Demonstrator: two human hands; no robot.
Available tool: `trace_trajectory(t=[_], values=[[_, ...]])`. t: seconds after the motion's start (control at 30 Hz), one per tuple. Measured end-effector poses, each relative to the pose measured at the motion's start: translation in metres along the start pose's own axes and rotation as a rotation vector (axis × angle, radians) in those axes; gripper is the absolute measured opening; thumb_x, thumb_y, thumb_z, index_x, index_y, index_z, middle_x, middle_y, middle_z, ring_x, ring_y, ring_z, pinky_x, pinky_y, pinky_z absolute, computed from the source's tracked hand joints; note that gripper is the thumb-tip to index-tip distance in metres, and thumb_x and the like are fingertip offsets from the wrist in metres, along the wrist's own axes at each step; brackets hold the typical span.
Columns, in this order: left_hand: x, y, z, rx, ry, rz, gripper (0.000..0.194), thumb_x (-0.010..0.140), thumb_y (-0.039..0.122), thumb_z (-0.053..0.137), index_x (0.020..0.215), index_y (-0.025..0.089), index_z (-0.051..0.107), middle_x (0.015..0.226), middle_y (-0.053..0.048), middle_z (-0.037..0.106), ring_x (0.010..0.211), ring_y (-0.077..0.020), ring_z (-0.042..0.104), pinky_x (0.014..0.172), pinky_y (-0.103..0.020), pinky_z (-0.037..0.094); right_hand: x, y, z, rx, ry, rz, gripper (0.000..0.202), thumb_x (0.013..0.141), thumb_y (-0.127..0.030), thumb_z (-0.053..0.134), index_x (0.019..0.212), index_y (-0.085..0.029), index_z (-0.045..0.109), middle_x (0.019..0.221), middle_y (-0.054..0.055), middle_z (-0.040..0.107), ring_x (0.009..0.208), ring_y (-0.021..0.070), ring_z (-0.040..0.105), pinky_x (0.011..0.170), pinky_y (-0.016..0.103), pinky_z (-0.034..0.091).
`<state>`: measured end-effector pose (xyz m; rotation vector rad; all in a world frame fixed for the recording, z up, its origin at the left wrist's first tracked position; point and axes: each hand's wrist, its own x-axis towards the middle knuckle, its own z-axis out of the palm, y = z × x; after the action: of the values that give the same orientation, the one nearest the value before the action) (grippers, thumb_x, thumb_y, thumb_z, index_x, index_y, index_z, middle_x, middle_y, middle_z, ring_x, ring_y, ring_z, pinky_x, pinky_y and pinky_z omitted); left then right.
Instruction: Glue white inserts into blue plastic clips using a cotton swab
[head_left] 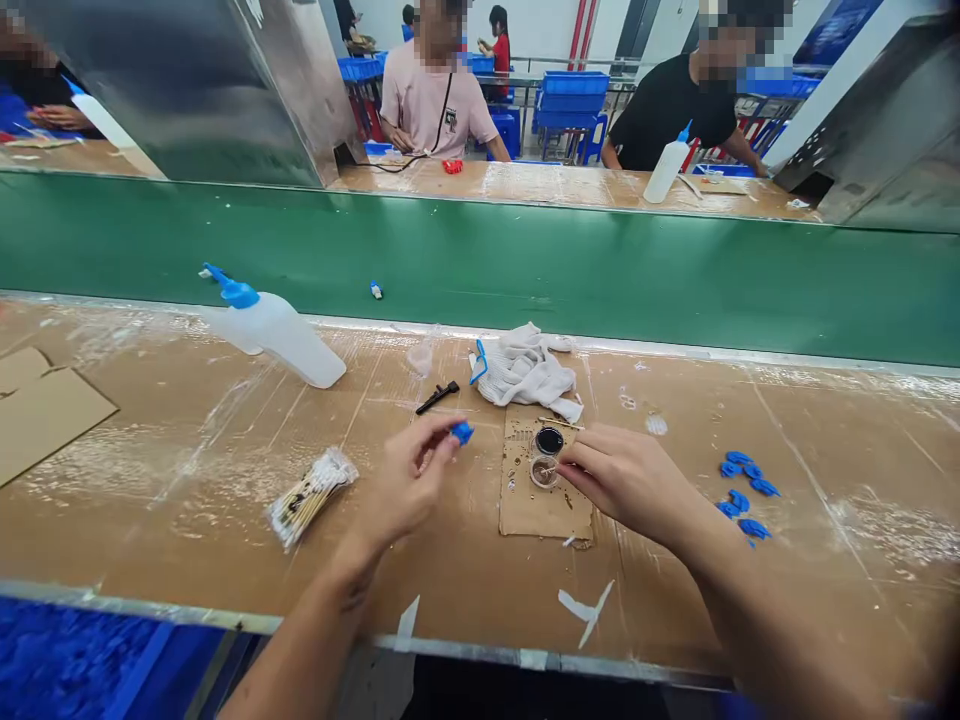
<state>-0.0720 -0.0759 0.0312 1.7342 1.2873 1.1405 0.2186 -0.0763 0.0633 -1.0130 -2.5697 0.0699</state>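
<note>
Between the thumb and fingertips of my left hand (405,478) is a small blue plastic piece (462,432), held above the table. My right hand (630,478) pinches a thin stick, apparently a cotton swab (553,469), most of it hidden by the fingers. Its lower end is over a small clear pot (543,473); whether it touches the inside cannot be made out. Just behind that stands a round pot of black liquid (549,440). Both pots rest on a stained cardboard piece (536,515). Several similar blue pieces (739,505) lie to the right.
A bag of cotton swabs (311,497) lies left of my left hand. Farther back are a white squeeze bottle (289,340), a black tool (437,397) and a white cloth glove (525,367). A green belt (480,250) runs behind; people sit across it.
</note>
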Motion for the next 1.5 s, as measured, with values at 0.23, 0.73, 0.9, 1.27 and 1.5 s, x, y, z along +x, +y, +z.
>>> trace_trajectory(t=[0.23, 0.73, 0.9, 1.27, 1.5], values=[[0.043, 0.011, 0.025, -0.524, 0.117, -0.123, 0.020, 0.089, 0.028, 0.067, 0.106, 0.019, 0.074, 0.090, -0.005, 0.075, 0.072, -0.0132, 0.068, 0.067, -0.025, 0.053, 0.005, -0.005, 0.016, -0.027, -0.033, -0.001, 0.027, 0.106, -0.021, 0.049, 0.087, -0.019, 0.067, 0.079, 0.005, 0.069, 0.070, 0.0195, 0.060, 0.061, 0.031, 0.043], [0.025, -0.004, 0.039, -0.611, 0.133, -0.346, 0.040, 0.077, 0.027, 0.078, 0.115, 0.018, 0.073, 0.096, -0.005, 0.073, 0.076, -0.0147, 0.069, 0.074, -0.029, 0.059, -0.027, -0.001, 0.030, 0.589, 0.399, 0.508, 0.011, 0.091, -0.023, 0.074, 0.086, -0.024, 0.064, 0.080, 0.003, 0.071, 0.067, 0.0176, 0.063, 0.057, 0.030, 0.049], [0.023, -0.001, 0.040, -0.678, 0.096, -0.372, 0.030, 0.082, 0.026, 0.071, 0.111, 0.019, 0.068, 0.089, -0.002, 0.071, 0.070, -0.0137, 0.068, 0.071, -0.029, 0.057, -0.032, 0.002, 0.037, 0.839, 0.501, 0.738, 0.023, 0.081, -0.033, 0.085, 0.077, -0.023, 0.064, 0.076, 0.004, 0.071, 0.063, 0.0172, 0.064, 0.055, 0.029, 0.053], [0.019, 0.003, 0.044, -0.523, -0.072, -0.348, 0.030, 0.087, 0.032, 0.073, 0.112, 0.016, 0.070, 0.092, -0.006, 0.075, 0.074, -0.0148, 0.070, 0.072, -0.028, 0.060, -0.030, 0.005, 0.039, 1.019, 0.592, 0.808, 0.022, 0.078, -0.028, 0.087, 0.080, -0.023, 0.066, 0.078, 0.002, 0.070, 0.068, 0.0159, 0.066, 0.059, 0.026, 0.054], [0.018, 0.002, 0.047, -0.447, -0.067, -0.293, 0.031, 0.093, 0.035, 0.068, 0.116, 0.015, 0.067, 0.083, -0.002, 0.072, 0.073, -0.0140, 0.071, 0.072, -0.026, 0.059, -0.029, 0.004, 0.043, 1.089, 0.625, 0.829, 0.021, 0.077, -0.023, 0.088, 0.079, -0.023, 0.067, 0.076, 0.000, 0.069, 0.069, 0.0143, 0.064, 0.062, 0.024, 0.054]])
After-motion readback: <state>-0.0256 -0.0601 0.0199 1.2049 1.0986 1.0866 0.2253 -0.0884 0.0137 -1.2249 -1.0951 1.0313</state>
